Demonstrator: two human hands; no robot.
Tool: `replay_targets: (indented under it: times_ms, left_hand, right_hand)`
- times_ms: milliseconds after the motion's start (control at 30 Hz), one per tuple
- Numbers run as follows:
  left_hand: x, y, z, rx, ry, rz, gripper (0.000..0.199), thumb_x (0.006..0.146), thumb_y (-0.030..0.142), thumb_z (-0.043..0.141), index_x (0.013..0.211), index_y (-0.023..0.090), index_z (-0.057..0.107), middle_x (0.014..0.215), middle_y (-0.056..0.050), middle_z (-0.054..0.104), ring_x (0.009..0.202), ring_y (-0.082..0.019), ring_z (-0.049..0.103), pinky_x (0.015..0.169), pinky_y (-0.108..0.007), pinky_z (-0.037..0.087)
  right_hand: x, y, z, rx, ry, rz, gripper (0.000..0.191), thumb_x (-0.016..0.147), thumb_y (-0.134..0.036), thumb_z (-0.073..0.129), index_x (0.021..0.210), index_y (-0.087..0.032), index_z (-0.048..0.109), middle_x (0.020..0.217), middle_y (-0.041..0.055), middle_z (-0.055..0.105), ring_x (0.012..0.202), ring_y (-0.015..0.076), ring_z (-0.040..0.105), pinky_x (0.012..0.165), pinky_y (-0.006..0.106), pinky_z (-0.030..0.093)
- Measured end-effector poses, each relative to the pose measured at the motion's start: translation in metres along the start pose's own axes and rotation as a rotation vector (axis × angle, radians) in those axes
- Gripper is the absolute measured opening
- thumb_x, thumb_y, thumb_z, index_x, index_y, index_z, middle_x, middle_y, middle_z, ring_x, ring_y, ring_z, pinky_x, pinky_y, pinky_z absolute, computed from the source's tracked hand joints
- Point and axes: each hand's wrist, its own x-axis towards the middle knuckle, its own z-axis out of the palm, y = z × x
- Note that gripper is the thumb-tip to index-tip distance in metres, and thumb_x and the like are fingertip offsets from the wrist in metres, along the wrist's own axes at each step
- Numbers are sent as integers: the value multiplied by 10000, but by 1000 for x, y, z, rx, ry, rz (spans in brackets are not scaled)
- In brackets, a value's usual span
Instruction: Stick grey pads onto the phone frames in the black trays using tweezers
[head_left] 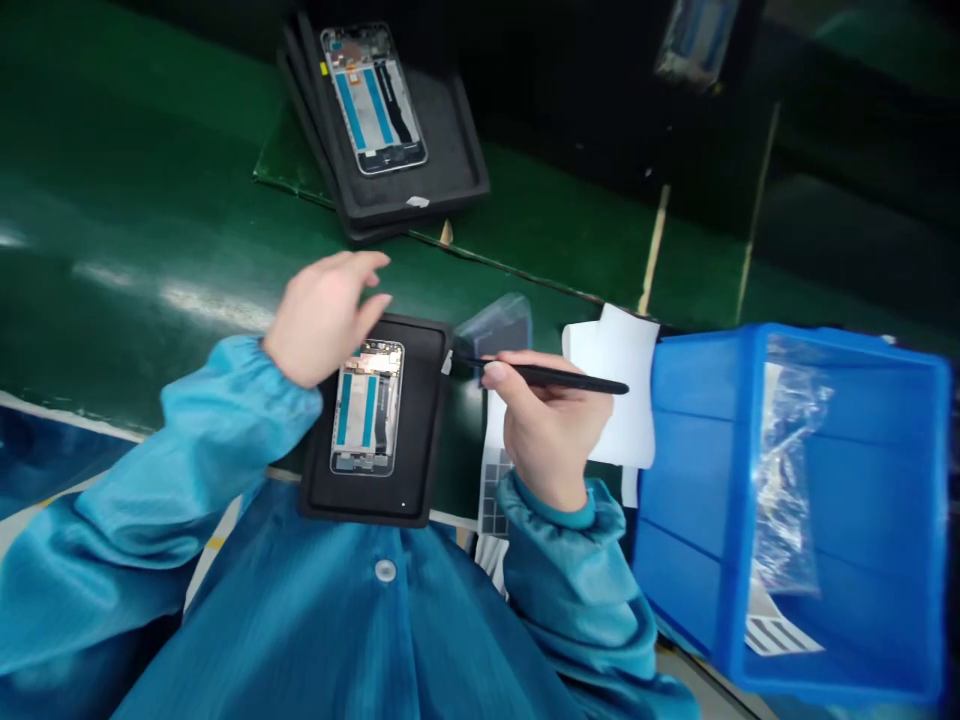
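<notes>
The left hand [313, 318] hides the upper left corner of the opened phone [367, 415] in the near tray [416, 430]. The tip of the black tool [577, 379] in the right hand [559, 430] is blurred beside a white scrap [448, 363], so contact is unclear. The right hand partly covers a gridded sheet [495, 485]. A dim, blurred device [697, 40] is cut off by the top edge.
</notes>
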Motion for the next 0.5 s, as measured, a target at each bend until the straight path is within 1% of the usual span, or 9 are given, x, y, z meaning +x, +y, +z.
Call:
replay_targets:
  times_ms: [67, 100, 167, 267, 333, 400, 500]
  left_hand:
    - [-17, -21, -17, 26, 11, 3, 264, 878, 198, 655, 1139, 209, 690, 946, -32, 721, 824, -206, 663, 801, -344, 525]
    - [-28, -29, -21, 33, 2, 14, 226, 882, 197, 645, 1101, 217, 699, 909, -27, 715, 820, -207, 662, 781, -342, 528]
    - [-52, -38, -22, 29, -18, 54, 181, 907, 215, 614, 1063, 221, 705, 894, -31, 712, 851, -218, 661, 787, -351, 536]
    - [-82, -38, -8, 36, 25, 105, 196, 940, 233, 570, 1083, 206, 701, 990, -68, 711, 943, -244, 641, 859, -390, 539]
    - [-95, -35, 3, 38, 72, 107, 216, 936, 225, 571, 1112, 190, 693, 1062, -96, 692, 977, -254, 624, 881, -413, 536]
    - [-102, -33, 12, 7, 93, 104, 241, 926, 220, 585, 1146, 187, 678, 1127, -113, 668, 1033, -264, 611, 909, -427, 532]
    - [-105, -34, 21, -53, 97, 111, 277, 920, 215, 591, 1189, 195, 654, 1198, -125, 640, 1140, -282, 580, 971, -449, 515]
  right_hand:
    - [-6, 1, 9, 8, -64, 90, 180, 712, -321, 880, 833, -230, 781, 739, 2, 778, 622, 164, 726, 588, 288, 608]
    - [-9, 1, 15, -1, -98, 131, 185, 710, -328, 879, 826, -221, 781, 723, 3, 773, 607, 160, 718, 577, 284, 604]
    - [-14, 1, 29, -36, -163, 194, 185, 708, -332, 874, 809, -206, 781, 708, 10, 770, 590, 159, 708, 557, 280, 597]
    - [-18, 0, 51, -74, -238, 235, 156, 727, -322, 852, 793, -200, 782, 718, 14, 780, 601, 163, 717, 551, 270, 596]
    - [-19, 1, 61, -90, -260, 240, 142, 742, -318, 838, 794, -200, 779, 747, 17, 792, 636, 173, 737, 572, 270, 609]
    - [-19, 3, 67, -109, -257, 237, 134, 751, -315, 830, 792, -200, 774, 764, 18, 797, 656, 181, 747, 586, 275, 619]
    - [-20, 3, 70, -139, -237, 233, 132, 748, -309, 833, 794, -206, 766, 762, 12, 797, 644, 181, 745, 589, 283, 626]
